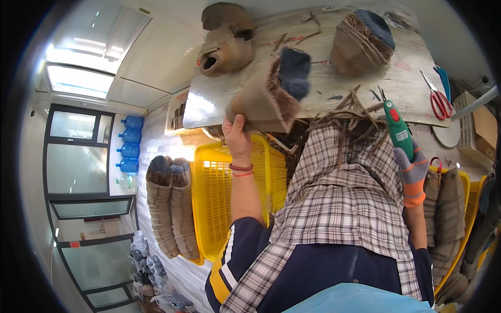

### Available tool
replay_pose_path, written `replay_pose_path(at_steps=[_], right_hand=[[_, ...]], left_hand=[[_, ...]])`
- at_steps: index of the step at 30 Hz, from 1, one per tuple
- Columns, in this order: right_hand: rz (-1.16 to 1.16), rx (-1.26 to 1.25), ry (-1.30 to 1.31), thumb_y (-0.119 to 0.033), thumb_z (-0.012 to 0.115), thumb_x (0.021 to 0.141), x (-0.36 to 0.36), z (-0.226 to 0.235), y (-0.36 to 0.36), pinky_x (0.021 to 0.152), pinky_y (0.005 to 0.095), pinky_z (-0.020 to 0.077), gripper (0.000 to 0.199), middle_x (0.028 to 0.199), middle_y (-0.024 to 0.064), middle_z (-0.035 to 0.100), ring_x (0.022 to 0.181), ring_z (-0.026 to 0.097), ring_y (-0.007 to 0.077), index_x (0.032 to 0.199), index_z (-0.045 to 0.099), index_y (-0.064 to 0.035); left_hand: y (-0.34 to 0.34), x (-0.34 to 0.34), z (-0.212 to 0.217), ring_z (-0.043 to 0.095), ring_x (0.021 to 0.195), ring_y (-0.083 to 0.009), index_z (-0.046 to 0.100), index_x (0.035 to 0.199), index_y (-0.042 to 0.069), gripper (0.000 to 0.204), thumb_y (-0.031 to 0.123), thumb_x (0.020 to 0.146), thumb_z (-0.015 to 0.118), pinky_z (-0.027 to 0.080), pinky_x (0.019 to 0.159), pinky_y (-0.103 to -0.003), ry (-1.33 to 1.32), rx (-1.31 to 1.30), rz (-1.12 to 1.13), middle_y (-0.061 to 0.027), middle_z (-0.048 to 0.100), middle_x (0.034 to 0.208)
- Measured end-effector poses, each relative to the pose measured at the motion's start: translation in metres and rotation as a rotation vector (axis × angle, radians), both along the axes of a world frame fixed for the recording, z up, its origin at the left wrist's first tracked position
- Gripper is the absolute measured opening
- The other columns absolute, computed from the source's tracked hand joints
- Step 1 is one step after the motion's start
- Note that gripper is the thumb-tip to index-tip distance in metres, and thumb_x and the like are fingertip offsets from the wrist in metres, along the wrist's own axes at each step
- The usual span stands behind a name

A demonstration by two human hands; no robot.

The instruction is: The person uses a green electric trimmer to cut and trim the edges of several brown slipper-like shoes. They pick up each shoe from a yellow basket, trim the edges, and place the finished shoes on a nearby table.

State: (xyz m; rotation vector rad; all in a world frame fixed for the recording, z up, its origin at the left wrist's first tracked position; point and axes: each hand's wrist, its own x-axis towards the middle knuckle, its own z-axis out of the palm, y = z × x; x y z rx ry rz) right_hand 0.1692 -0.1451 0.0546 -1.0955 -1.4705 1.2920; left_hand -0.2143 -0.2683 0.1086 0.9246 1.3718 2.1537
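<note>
Blue bottles [130, 136]: stacked by the glazed wall, well apart from the desk [409, 61].
Brown stacks [183, 214]: two ribbed columns just left of the yellow basket [229, 235], below the desk's near left corner.
Brown pile [229, 49]: on the desk's far left corner, one rounded opening showing.
Left hand [237, 138]: bare, thumb pressed on the lined piece [255, 104]; its other fingers are mostly hidden.
Lined piece: at the desk's near edge toward the left corner, mouth to the right, blue pile showing. The step looks like trimming; stretching the rim taut, with the thumb well behind the cut, should serve best.
Brown strips [354, 116]: tangled over the near edge and plaid apron [344, 208]; best swept clear of the blade.
Lined stack [347, 49]: near the far right corner.
Right hand [412, 169]: gloved, wrapped round the green cutter [398, 128], its tip apart from the piece. A shallow, steady pass along the rim would probably spare the pile.
Red scissors [441, 103]: by the right edge.
</note>
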Motion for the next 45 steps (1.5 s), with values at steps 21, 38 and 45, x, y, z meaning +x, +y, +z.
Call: replay_pose_path(at_steps=[21, 38, 45], right_hand=[[-0.093, -0.01, 0.029, -0.017, 0.073, 0.08, 0.005, 0.02, 0.002, 0.068, 0.0212, 0.0468, 0.04, 0.089, 0.0027, 0.065, 0.077, 0.056, 0.0066, 0.112, 0.059, 0.0018], [-0.024, 0.749, -0.356, -0.033, 0.083, 0.061, -0.031, 0.071, 0.032, 0.061, 0.0314, 0.0508, 0.061, 0.081, 0.014, 0.066, 0.067, 0.063, 0.0263, 0.108, 0.062, -0.0005], [-0.034, 1.234, -0.534, -0.039, 0.082, 0.06, -0.029, 0.053, 0.036, 0.051, 0.0319, 0.0425, 0.067, 0.061, 0.0042, 0.053, 0.052, 0.052, 0.0196, 0.111, 0.061, -0.0009]], left_hand=[[0.27, 0.092, -0.092, 0.056, 0.093, -0.0149, 0.057, 0.105, 0.0, 0.038, -0.002, 0.071, 0.073, 0.043, 0.086, -0.028, -0.306, -0.11, -0.243, -0.0069, 0.064, 0.103], [0.073, -0.057, 0.05, 0.05, 0.118, -0.0307, 0.047, 0.126, -0.003, 0.035, 0.011, 0.093, 0.05, 0.039, 0.102, -0.047, -0.831, 0.094, -0.465, -0.0173, 0.051, 0.13], [0.051, -0.04, 0.028, 0.054, 0.113, -0.0327, 0.048, 0.122, -0.006, 0.031, 0.01, 0.096, 0.044, 0.043, 0.1, -0.046, -1.048, 0.051, -0.618, -0.0207, 0.055, 0.123]])
